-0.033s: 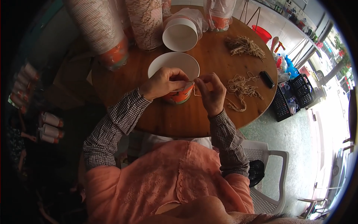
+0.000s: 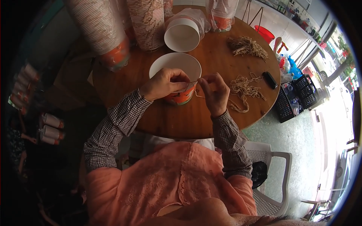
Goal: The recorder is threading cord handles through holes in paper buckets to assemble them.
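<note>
A white paper bowl (image 2: 176, 62) with an orange printed outside stands near the middle of the round table. At its near right rim my left hand (image 2: 166, 83) is closed, thumb and forefinger pinching a thin beige string. My right hand (image 2: 215, 92), just right of the bowl, pinches the same string between thumb and fingertips. A short taut length of string (image 2: 193, 81) runs between the two hands, and a loose piece hangs beneath the right fingers. Whether the left fingers also grip the bowl's rim is hard to make out.
A loose tangle of string (image 2: 245, 88) and a thicker string bundle (image 2: 247, 48) lie on the right of the wooden table (image 2: 181, 124), by a small black object (image 2: 270, 80). Tall bowl stacks (image 2: 147, 26) and a tipped white bowl (image 2: 182, 35) stand behind. A white chair (image 2: 279, 177) is at right.
My hands have drawn very slightly apart, the right one shifting a little rightward. More of the string shows stretched between them.
</note>
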`<state>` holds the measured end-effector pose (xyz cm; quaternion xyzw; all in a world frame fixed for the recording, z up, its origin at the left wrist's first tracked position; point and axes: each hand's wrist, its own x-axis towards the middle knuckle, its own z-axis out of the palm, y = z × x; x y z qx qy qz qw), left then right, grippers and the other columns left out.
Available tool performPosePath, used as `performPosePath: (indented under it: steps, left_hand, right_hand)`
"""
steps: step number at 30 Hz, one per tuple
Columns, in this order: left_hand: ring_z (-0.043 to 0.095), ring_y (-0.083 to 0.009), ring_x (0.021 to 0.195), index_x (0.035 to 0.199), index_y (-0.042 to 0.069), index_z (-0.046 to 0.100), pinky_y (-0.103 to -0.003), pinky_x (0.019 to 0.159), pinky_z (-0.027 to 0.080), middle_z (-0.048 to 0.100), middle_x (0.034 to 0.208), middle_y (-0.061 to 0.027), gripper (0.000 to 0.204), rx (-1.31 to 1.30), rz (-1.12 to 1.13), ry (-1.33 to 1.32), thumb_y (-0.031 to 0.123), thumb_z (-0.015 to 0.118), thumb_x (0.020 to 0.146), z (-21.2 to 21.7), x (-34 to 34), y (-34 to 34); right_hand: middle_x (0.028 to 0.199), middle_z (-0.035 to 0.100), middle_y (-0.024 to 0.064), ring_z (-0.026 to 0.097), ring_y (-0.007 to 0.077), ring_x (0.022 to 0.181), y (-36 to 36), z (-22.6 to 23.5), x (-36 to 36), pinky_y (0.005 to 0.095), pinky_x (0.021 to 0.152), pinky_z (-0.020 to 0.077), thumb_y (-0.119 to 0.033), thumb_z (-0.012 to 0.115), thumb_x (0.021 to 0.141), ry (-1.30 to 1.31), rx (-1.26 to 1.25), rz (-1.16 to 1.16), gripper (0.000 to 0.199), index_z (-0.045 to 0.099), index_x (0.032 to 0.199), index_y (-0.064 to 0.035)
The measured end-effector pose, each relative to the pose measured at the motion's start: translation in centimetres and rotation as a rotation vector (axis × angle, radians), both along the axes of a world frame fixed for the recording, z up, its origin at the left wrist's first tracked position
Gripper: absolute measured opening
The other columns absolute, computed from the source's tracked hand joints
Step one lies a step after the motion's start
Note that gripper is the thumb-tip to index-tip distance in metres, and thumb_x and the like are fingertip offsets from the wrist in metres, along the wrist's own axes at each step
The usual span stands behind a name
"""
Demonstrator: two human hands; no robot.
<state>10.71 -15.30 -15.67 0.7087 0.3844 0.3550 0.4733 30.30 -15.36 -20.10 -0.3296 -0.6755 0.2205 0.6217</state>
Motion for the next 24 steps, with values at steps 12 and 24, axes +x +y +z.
performPosePath:
  steps: [12, 24]
  left_hand:
    - [0.056, -0.0043, 0.072, 0.090, 0.002, 0.063, -0.020, 0.066, 0.047, 0.062, 0.079, 0.0003, 0.012, -0.016, 0.149, -0.009, 0.015, 0.064, 0.088, 0.4, -0.5, -0.1]
    - [0.056, -0.0068, 0.077, 0.101, -0.002, 0.064, -0.021, 0.074, 0.047, 0.063, 0.084, -0.0017, 0.018, -0.297, 0.032, -0.302, 0.011, 0.060, 0.090, 0.4, -1.0, -0.4]
  right_hand:
    - [0.086, 0.060, 0.0060, 0.060, 0.0158, 0.076, -1.4, 3.2, -0.3, 0.0282, 0.067, 0.0488, -0.009, 0.073, 0.078, -0.224, -0.060, 0.168, 0.012, 0.064, 0.082, -0.0014]
    - [0.079, 0.065, 0.0033, 0.061, 0.0071, 0.074, 1.0, 2.9, -2.5, 0.0219, 0.068, 0.0497, -0.008, 0.067, 0.087, 0.150, -0.402, 0.422, 0.010, 0.061, 0.086, 0.0006]
